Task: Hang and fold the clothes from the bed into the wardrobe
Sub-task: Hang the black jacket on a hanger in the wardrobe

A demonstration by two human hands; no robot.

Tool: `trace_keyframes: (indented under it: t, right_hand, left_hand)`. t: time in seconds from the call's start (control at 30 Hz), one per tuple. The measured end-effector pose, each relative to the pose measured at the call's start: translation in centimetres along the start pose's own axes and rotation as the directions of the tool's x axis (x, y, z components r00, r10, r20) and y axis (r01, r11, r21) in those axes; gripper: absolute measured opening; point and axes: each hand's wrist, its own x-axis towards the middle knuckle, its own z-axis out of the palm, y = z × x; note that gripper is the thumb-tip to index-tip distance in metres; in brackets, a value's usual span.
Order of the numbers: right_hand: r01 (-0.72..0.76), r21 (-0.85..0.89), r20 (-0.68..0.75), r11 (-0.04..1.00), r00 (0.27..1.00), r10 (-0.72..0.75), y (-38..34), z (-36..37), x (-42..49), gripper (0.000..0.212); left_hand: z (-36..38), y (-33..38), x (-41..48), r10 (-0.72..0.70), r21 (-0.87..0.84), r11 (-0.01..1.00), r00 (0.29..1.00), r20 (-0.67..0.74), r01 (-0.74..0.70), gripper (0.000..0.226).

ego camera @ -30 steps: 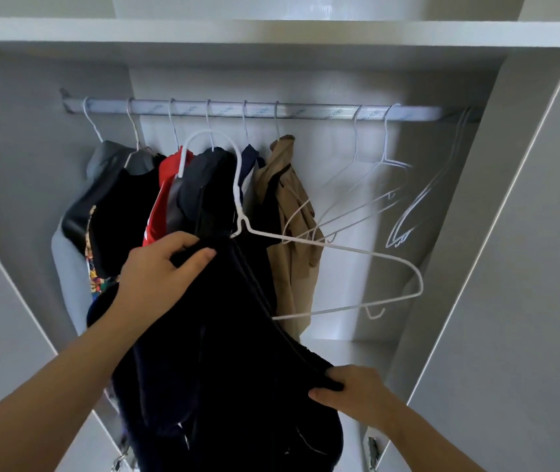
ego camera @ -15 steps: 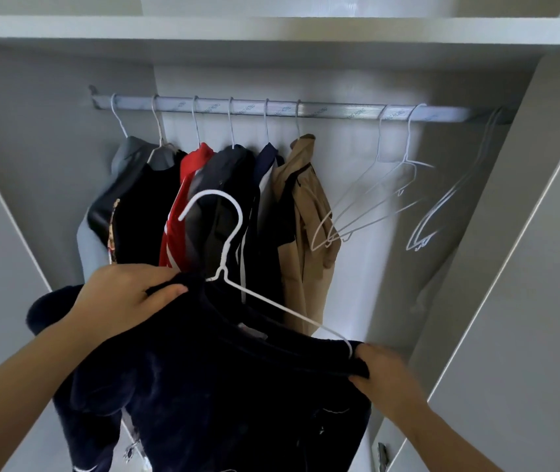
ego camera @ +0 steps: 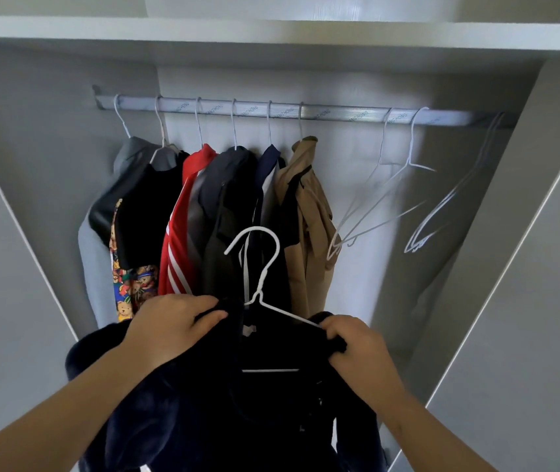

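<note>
A dark navy fleece garment (ego camera: 183, 410) hangs in front of me on a white wire hanger (ego camera: 260, 264), whose hook stands free well below the wardrobe rail (ego camera: 333, 114). My left hand (ego camera: 172, 327) grips the garment's left shoulder. My right hand (ego camera: 360, 345) pinches the right shoulder fabric over the hanger's arm. The hanger's bottom bar shows inside the neck opening.
Several garments hang on the rail's left half: a grey and black one (ego camera: 128, 185), a red striped one (ego camera: 183, 233), dark ones, a tan jacket (ego camera: 309, 226). Empty white hangers (ego camera: 374, 206) hang at the right. A shelf (ego camera: 271, 32) spans above; wardrobe walls flank both sides.
The hanger has swung level and come toward the middle. My right hand rose from the garment's hem to its right shoulder, pulling fabric over the hanger's arm.
</note>
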Motion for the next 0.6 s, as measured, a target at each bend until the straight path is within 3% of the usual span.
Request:
trace_keyframes:
  t: [0.1, 0.2, 0.27, 0.37, 0.43, 0.5, 0.6]
  right_hand:
    - [0.199, 0.064, -0.066, 0.978, 0.979, -0.194, -1.8, 0.4, 0.3, 0.027]
    - [0.289, 0.044, -0.119, 0.956, 0.952, -0.282, -2.4, -0.3, 0.5, 0.023]
    - [0.2, -0.038, -0.129, 0.979, 0.971, -0.203, -2.0, -1.2, 0.6, 0.032]
    - [-0.063, -0.251, -0.116, 0.966, 0.993, 0.035, -1.2, -2.2, 0.9, 0.071]
    - [-0.17, -0.341, -0.091, 0.925, 0.985, 0.148, -1.1, -2.6, 1.5, 0.078]
    - [-0.223, -0.321, -0.058, 0.921, 0.975, 0.216, -1.3, -2.9, 1.9, 0.062]
    - [-0.261, -0.302, -0.066, 0.917, 0.965, 0.252, -2.1, -3.0, 1.9, 0.018]
  left_hand:
    - [1.3, 1.4, 0.7, -0.106, -0.032, 0.993, 0.99, 0.095, 0.11, 0.032]
    - [1.0, 2.2, 1.3, -0.142, -0.167, 0.974, 0.986, 0.083, 0.154, 0.046]
    - [0.2, 2.3, 1.5, -0.179, -0.288, 0.939, 0.983, 0.053, 0.186, 0.058]
    - [-0.8, 2.7, 1.9, -0.202, -0.404, 0.895, 0.979, 0.018, 0.192, 0.054]
    - [-1.3, 3.1, 2.3, -0.174, -0.416, 0.896, 0.985, -0.008, 0.154, 0.049]
    - [-1.7, 3.5, 2.8, -0.133, -0.387, 0.915, 0.991, -0.016, 0.117, 0.044]
    - [-1.4, 4.5, 3.1, -0.112, -0.341, 0.935, 0.994, -0.007, 0.103, 0.033]
